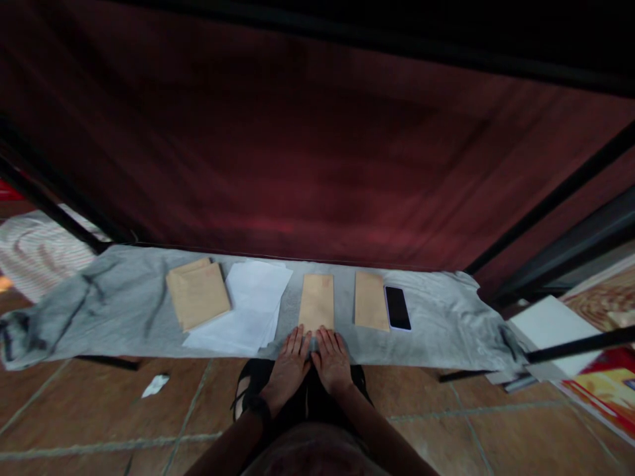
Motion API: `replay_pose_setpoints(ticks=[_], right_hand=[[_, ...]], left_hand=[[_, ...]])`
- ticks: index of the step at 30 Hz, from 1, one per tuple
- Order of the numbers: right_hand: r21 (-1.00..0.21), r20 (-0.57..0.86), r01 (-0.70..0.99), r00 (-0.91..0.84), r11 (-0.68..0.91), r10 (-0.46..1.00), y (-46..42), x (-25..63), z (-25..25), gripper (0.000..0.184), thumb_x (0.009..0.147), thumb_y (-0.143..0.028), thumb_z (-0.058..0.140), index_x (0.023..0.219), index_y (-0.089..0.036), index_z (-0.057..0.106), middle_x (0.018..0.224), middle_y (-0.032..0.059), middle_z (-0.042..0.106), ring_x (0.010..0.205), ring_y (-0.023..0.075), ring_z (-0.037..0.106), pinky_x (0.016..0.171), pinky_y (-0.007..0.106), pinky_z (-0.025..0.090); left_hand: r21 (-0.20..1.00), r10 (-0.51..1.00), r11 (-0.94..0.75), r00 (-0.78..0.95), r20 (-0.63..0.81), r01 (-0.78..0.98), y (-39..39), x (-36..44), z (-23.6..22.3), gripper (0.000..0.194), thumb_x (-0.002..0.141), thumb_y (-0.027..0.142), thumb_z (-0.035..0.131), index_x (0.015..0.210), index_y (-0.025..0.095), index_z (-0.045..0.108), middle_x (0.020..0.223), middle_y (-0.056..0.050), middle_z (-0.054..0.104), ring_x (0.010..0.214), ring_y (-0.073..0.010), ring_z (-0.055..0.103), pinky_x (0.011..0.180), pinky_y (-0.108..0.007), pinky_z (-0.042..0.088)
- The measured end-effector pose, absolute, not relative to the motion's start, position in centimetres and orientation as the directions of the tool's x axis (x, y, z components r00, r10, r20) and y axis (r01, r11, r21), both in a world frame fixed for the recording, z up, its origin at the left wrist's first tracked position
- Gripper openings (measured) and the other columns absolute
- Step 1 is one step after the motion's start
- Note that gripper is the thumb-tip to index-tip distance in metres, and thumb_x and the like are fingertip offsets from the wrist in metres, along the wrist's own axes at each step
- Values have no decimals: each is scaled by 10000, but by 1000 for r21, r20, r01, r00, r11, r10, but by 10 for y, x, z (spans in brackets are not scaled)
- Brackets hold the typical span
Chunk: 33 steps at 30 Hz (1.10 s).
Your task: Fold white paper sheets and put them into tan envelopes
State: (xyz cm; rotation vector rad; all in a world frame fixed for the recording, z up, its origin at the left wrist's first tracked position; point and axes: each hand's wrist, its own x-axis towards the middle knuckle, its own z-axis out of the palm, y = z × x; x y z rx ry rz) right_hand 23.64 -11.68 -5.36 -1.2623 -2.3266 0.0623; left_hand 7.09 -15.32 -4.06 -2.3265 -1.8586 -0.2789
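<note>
A brown paper envelope (317, 301) lies flat on the grey cloth, straight ahead of me. My left hand (292, 357) rests palm down at its near left corner, fingers stretched out. Beside it, my right hand (331, 360) lies flat at the near right corner, also with fingers extended. Fingertips of both hands touch the envelope's near edge, and neither hand grips anything. To the right lies another brown envelope (370, 301), close against a dark-screened phone (397, 308). On the left, a stack of brown envelopes (199, 296) partly covers several white paper sheets (251, 304).
The grey cloth (133, 297) drapes over a long, narrow bench. Dark red fabric (297, 165) hangs behind it between dark metal bars. A white box (553, 334) stands at the right, and a scrap of paper (155, 385) lies on the tiled floor (163, 423).
</note>
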Motion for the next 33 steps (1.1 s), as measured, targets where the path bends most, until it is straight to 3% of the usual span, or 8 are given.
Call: replay_pose_setpoints(ticks=[7, 14, 21, 33], right_hand=[[-228, 396, 787, -463, 574, 793, -117, 253, -52, 514, 1024, -366, 466, 1492, -155, 474, 1502, 116, 530, 1400, 256, 466, 1176, 450, 322], [-211, 353, 796, -478, 567, 804, -118, 264, -41, 510, 1021, -308, 454, 1509, -161, 449, 1519, 111, 513, 1405, 261, 451, 1170, 455, 323], [-205, 347, 793, -489, 574, 800, -117, 264, -40, 504, 1026, -300, 431, 1505, -145, 452, 1518, 120, 512, 1409, 264, 443, 1171, 459, 314], [-220, 324, 798, -483, 561, 813, -116, 266, -37, 484, 1029, -304, 443, 1487, -155, 480, 1516, 99, 518, 1401, 258, 457, 1166, 447, 330]], left_hand=[[24, 942, -227, 213, 260, 974, -153, 69, -46, 668, 926, 297, 474, 1540, 94, 307, 1585, -223, 380, 1471, -310, 376, 1165, -495, 372], [64, 947, -224, 201, 251, 973, -155, 68, -36, 636, 942, 332, 474, 1509, 62, 370, 1573, -210, 407, 1483, -296, 356, 1198, -485, 338], [119, 938, -302, 272, 217, 946, -147, 85, -31, 609, 946, 274, 442, 1529, 123, 350, 1573, -166, 428, 1475, -259, 376, 1206, -486, 321], [86, 953, -244, 222, 209, 966, -151, 84, -33, 628, 926, 292, 469, 1504, 66, 378, 1571, -205, 414, 1484, -291, 354, 1199, -476, 331]])
